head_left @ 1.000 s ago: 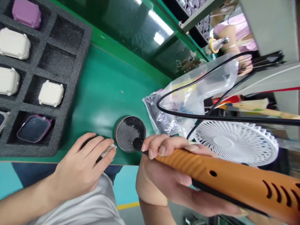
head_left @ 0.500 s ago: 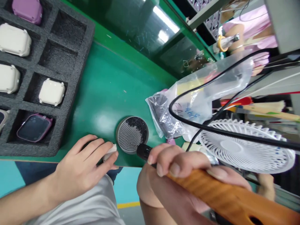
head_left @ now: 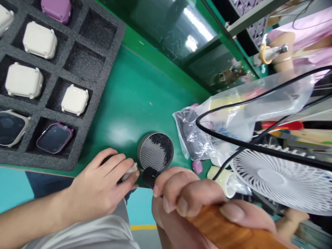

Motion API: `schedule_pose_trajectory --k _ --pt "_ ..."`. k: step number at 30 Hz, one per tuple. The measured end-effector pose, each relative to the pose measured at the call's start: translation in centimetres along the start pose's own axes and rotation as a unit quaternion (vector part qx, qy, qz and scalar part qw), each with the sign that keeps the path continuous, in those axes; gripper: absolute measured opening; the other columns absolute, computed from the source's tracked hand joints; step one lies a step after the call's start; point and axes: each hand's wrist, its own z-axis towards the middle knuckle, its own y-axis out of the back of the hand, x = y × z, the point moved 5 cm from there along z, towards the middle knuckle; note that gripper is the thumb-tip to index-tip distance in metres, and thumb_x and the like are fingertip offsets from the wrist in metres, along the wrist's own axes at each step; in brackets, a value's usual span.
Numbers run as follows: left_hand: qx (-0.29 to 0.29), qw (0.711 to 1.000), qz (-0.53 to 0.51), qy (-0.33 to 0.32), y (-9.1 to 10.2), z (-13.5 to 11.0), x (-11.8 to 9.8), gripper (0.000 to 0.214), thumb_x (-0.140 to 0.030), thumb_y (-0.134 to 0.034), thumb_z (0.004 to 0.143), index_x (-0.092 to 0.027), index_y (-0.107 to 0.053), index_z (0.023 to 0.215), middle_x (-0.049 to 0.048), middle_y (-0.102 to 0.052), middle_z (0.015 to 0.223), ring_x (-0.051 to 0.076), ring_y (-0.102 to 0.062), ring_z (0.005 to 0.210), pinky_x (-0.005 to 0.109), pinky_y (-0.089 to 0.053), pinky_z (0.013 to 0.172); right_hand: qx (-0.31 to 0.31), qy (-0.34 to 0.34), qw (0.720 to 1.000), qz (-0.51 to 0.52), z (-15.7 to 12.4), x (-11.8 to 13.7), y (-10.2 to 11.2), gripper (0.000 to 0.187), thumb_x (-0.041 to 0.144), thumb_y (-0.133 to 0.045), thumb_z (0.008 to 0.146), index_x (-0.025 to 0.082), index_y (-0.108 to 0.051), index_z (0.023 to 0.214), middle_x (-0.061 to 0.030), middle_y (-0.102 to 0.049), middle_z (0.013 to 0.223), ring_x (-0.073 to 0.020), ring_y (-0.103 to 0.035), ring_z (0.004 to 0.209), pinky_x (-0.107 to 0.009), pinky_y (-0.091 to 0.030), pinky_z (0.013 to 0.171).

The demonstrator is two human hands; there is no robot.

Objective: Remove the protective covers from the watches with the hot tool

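Note:
My right hand (head_left: 192,190) is wrapped round the orange-brown body of an electric screwdriver (head_left: 223,228) with a black nose. Its thin tip points left and reaches the edge of a white watch case (head_left: 129,171); whether they touch I cannot tell. My left hand (head_left: 106,180) is closed around that case at the table's front edge, and the fingers hide most of it. Just beyond the screwdriver's nose sits a round dish (head_left: 155,152) with a perforated grey plate, tiny black pieces, probably screws, heaped on its far right side.
At left lies a black foam tray (head_left: 58,81) with white and purple watch cases in its compartments. Clear plastic bags (head_left: 223,114), a black cable (head_left: 243,141), a white fan (head_left: 275,176) and a cream roll (head_left: 223,180) crowd the right. Another person's pink sleeve (head_left: 311,31) shows at far right.
The screwdriver's nose has moved left from the dish's rim to the white watch case. My left hand keeps hold of the case. The whole view has shifted, so the tray shows further right.

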Motion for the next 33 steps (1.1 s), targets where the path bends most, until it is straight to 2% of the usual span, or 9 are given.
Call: schedule_pose_trajectory --k 4,8,11,15,18,23,27,31,33 --pt "-0.002 1.0 -0.001 -0.001 0.0 0.0 0.0 0.022 -0.022 -0.062 0.097 -0.019 -0.075 0.114 0.0091 -0.072 0.123 0.028 -0.062 0.113 0.052 -0.046 0.105 -0.003 -0.01 1.0 0.005 0.3 -0.3 -0.5 0.042 0.059 -0.073 0.084 0.042 -0.064 0.12 -0.0005 -0.065 0.092 -0.0253 -0.068 0.08 -0.048 -0.061 0.063" --pt "0.009 1.0 -0.005 -0.008 -0.1 -0.1 -0.1 0.023 -0.025 -0.063 0.099 -0.018 -0.074 0.118 0.0071 -0.071 0.132 0.029 -0.061 0.116 0.052 -0.045 0.106 -0.003 -0.013 1.0 0.005 -0.2 -0.6 -0.5 0.043 0.06 -0.074 0.083 0.041 -0.063 0.119 -0.0002 -0.063 0.092 -0.0253 -0.068 0.081 -0.047 -0.06 0.061" --pt "0.013 1.0 -0.003 -0.016 -0.2 -0.2 -0.2 0.025 -0.026 -0.065 0.099 -0.017 -0.073 0.121 0.0051 -0.07 0.136 0.028 -0.06 0.118 0.052 -0.045 0.106 -0.012 -0.006 1.0 0.008 -1.0 -0.7 -0.3 0.038 0.058 -0.071 0.087 0.041 -0.062 0.12 0.0018 -0.062 0.087 -0.0223 -0.067 0.073 -0.043 -0.059 0.057" --pt "0.014 1.0 0.001 -0.019 -0.3 -0.3 -0.2 0.027 -0.027 -0.066 0.099 -0.016 -0.073 0.123 0.0045 -0.07 0.136 0.029 -0.06 0.118 0.052 -0.045 0.105 -0.084 0.029 0.994 0.057 -1.7 -0.8 0.1 0.02 0.047 -0.054 0.103 0.037 -0.061 0.119 0.0059 -0.062 0.079 -0.0166 -0.064 0.06 -0.041 -0.059 0.053" --pt "0.017 1.0 0.001 -0.014 -0.3 -0.2 -0.2 0.027 -0.028 -0.066 0.099 -0.017 -0.073 0.123 0.005 -0.07 0.136 0.029 -0.06 0.118 0.052 -0.044 0.106 -0.108 0.042 0.99 0.08 -1.7 -1.1 -0.1 0.019 0.043 -0.051 0.105 0.033 -0.06 0.117 0.0071 -0.064 0.08 -0.0153 -0.066 0.059 -0.041 -0.061 0.052" --pt "0.012 1.0 -0.013 0.004 -0.2 -0.1 -0.1 0.023 -0.028 -0.064 0.1 -0.017 -0.073 0.119 0.0088 -0.07 0.13 0.028 -0.061 0.118 0.051 -0.044 0.106 -0.098 0.095 0.986 0.099 -1.3 -1.3 -0.5 0.02 0.04 -0.045 0.107 0.03 -0.059 0.118 0.0077 -0.065 0.082 -0.0121 -0.066 0.057 -0.037 -0.06 0.048" --pt "0.01 1.0 -0.013 0.002 -0.2 -0.1 0.0 0.021 -0.026 -0.062 0.1 -0.018 -0.073 0.116 0.0088 -0.07 0.127 0.028 -0.061 0.118 0.051 -0.043 0.107 -0.073 0.095 0.987 0.105 -1.3 -1.6 -0.8 0.028 0.044 -0.038 0.107 0.028 -0.056 0.121 0.0055 -0.066 0.087 -0.0133 -0.068 0.063 -0.038 -0.06 0.051" --pt "0.018 1.0 -0.016 -0.001 -0.4 -0.2 0.0 0.024 -0.025 -0.06 0.101 -0.017 -0.073 0.119 0.0087 -0.07 0.13 0.029 -0.06 0.12 0.052 -0.043 0.108 -0.079 0.082 0.989 0.095 -1.4 -1.8 -0.8 0.031 0.048 -0.039 0.106 0.028 -0.055 0.123 0.0046 -0.065 0.089 -0.014 -0.068 0.065 -0.04 -0.058 0.053" --pt "0.023 1.0 -0.013 -0.003 -0.4 -0.3 0.0 0.025 -0.026 -0.062 0.1 -0.017 -0.073 0.121 0.0075 -0.07 0.133 0.029 -0.06 0.12 0.052 -0.043 0.108 -0.074 0.084 0.988 0.103 -1.5 -1.8 -0.6 0.03 0.049 -0.046 0.103 0.028 -0.055 0.122 0.0046 -0.065 0.089 -0.0141 -0.068 0.065 -0.04 -0.059 0.053"
